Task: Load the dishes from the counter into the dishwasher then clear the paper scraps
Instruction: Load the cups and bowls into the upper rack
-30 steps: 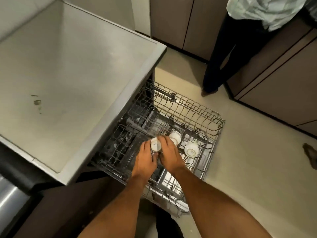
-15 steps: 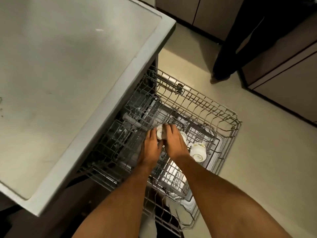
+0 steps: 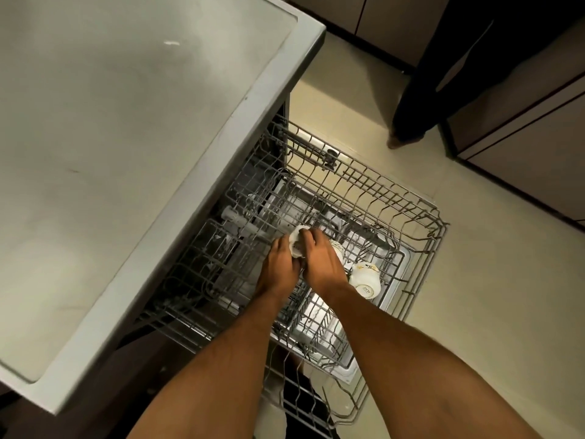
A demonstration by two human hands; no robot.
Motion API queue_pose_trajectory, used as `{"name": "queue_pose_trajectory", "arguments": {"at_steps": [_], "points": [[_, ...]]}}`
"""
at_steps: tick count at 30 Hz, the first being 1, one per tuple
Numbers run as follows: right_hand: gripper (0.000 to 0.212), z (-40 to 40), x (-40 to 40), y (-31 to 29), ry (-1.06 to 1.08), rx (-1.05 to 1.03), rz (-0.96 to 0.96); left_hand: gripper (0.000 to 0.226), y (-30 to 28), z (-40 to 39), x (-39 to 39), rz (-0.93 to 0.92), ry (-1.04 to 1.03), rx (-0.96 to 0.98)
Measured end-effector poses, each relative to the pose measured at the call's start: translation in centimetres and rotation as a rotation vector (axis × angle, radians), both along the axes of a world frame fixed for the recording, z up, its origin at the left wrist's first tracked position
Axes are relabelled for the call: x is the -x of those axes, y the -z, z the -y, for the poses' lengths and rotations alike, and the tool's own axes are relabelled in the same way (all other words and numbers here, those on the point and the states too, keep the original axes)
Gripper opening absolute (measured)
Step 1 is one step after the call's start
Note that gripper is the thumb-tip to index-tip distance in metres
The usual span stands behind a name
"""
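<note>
You were midway through the loading step, setting a small white cup (image 3: 297,240) into the pulled-out upper rack (image 3: 421,217) of the dishwasher. Your left hand (image 3: 278,264) and right hand (image 3: 319,261) met over the middle of the rack, fingers of both curled around the cup, which sat between them just above the wires. Whether it already touched the tines could not be told.

A second white cup (image 3: 365,278) lay tilted, its stamped base showing, toward the rack's right edge, just beside your right wrist. Part of a third cup (image 3: 337,248) with a patterned rim showed behind your right hand.

The rack was thin grey coated wire in a grid with upright tines; the cups looked like smooth glazed ceramic, rounded and likely slippery. The counter (image 3: 126,122) above was a flat, matte grey slab with a raised rim, reaching over the rack's left edge.

Judging from this, the next move called for easing the cup mouth-down between tines, then letting go gently so it would not tip against its neighbour.
</note>
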State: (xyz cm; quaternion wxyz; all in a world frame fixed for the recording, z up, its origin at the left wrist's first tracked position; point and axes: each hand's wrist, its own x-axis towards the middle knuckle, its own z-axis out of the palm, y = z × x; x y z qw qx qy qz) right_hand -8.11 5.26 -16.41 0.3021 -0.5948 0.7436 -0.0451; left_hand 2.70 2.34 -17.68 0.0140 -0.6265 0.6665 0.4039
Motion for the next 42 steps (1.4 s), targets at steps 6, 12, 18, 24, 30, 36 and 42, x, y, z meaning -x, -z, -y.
{"name": "queue_pose_trajectory", "arguments": {"at_steps": [6, 12, 18, 24, 30, 36, 42], "points": [[0.092, -0.4, -0.6, -0.4, -0.021, 0.04, -0.04, 0.065, -0.9, -0.5, -1.2, -0.01, 0.016, 0.063], [0.077, -2.2, -2.7, -2.6, -0.045, 0.121, -0.08, 0.058, -3.9, -2.1, -4.0, 0.024, 0.046, 0.159], [0.073, -5.8, -7.2, -7.0, -0.167, 0.253, -0.125, 0.057, -8.1, -6.1, -9.5, 0.227, 0.184, 0.421], [0.069, -9.7, -12.4, -10.3, -0.302, 0.297, -0.283, 0.054, -11.6, -12.0, -16.8, 0.291, 0.147, 0.546], [0.06, -14.1, -18.7, -15.3, -0.35, 0.416, -0.318, 0.059, -16.6, -18.0, -23.9, 0.312, 0.131, 0.693], [0.056, -16.0, -26.1, -19.3, -0.434, 0.547, -0.271, 0.057, -20.9, -22.1, -31.6, 0.299, -0.015, 0.792], [0.054, -15.6, -33.9, -22.1, -0.537, 0.679, -0.243, 0.056, -24.1, -24.1, -39.3, 0.329, -0.187, 0.875]]}}
